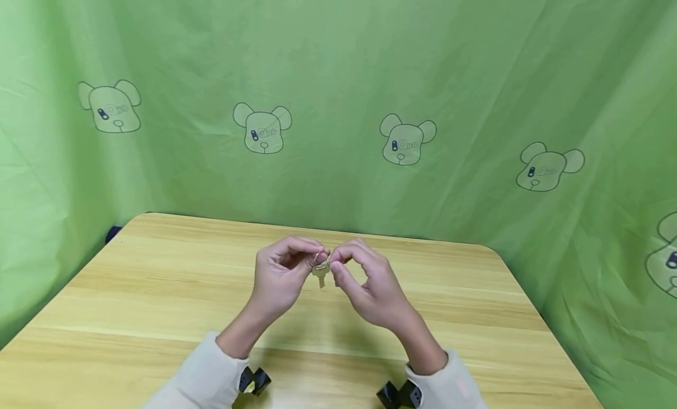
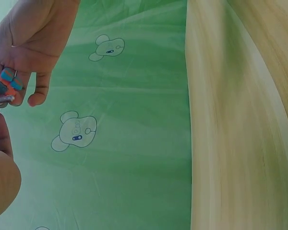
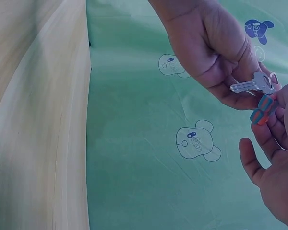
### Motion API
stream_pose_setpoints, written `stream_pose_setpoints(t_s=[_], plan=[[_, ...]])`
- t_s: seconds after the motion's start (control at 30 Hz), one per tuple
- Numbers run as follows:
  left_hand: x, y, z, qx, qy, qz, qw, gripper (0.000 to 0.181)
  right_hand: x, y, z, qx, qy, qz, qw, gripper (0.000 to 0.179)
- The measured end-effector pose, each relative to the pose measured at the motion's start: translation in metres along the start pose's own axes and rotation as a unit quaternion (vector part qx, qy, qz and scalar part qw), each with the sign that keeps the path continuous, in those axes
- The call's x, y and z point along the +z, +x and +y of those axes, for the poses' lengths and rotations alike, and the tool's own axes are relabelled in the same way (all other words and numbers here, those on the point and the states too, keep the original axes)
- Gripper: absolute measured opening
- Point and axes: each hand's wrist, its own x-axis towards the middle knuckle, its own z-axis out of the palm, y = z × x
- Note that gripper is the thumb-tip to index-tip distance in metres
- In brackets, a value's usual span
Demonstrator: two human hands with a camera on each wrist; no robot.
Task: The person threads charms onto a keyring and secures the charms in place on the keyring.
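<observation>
Close together over the middle of the table, both hands work on a small key (image 1: 321, 275) with a metal ring (image 3: 273, 79). The left hand (image 1: 277, 277) pinches the ring between thumb and fingertips, and the key hangs blade down beneath. Opposite it, the right hand (image 1: 370, 285) brings thumb and index finger together right at the ring. In the right wrist view a chunky orange and teal charm (image 3: 263, 109) lies in the right hand's fingers, close beside the silvery key (image 3: 252, 86). The left wrist view shows the charm (image 2: 7, 81) too, partly covered by fingers.
The wood-grain table (image 1: 158, 303) has rounded far corners. Behind it and at both sides hangs a green curtain (image 1: 328, 56) printed with bear heads. Black wrist cameras (image 1: 254, 381) sit at the cuffs of the pale sleeves (image 1: 198, 376).
</observation>
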Motion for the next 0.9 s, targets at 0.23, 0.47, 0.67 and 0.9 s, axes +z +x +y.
stream_pose_setpoints(t_s=[0.23,0.47,0.67,0.9], plan=[[0.0012,0.0002,0.0009,-0.01,0.01,0.004,0.9999,0.022,0.0006,-0.0003,0.0008,-0.004,0.001,0.013,0.9999,0.016],[0.0015,0.0001,0.0013,-0.012,0.015,0.006,0.9998,0.019,0.0016,0.0012,-0.0005,-0.01,0.009,0.026,0.9996,0.013],[0.0012,0.0,0.0015,-0.014,0.016,0.004,0.9998,0.015,0.0023,0.0022,-0.0003,-0.02,0.006,0.038,0.9991,0.008],[0.0016,0.0004,0.0006,-0.022,0.002,0.004,0.9997,0.017,0.0041,0.0031,0.0018,-0.048,-0.014,0.055,0.9972,0.013]])
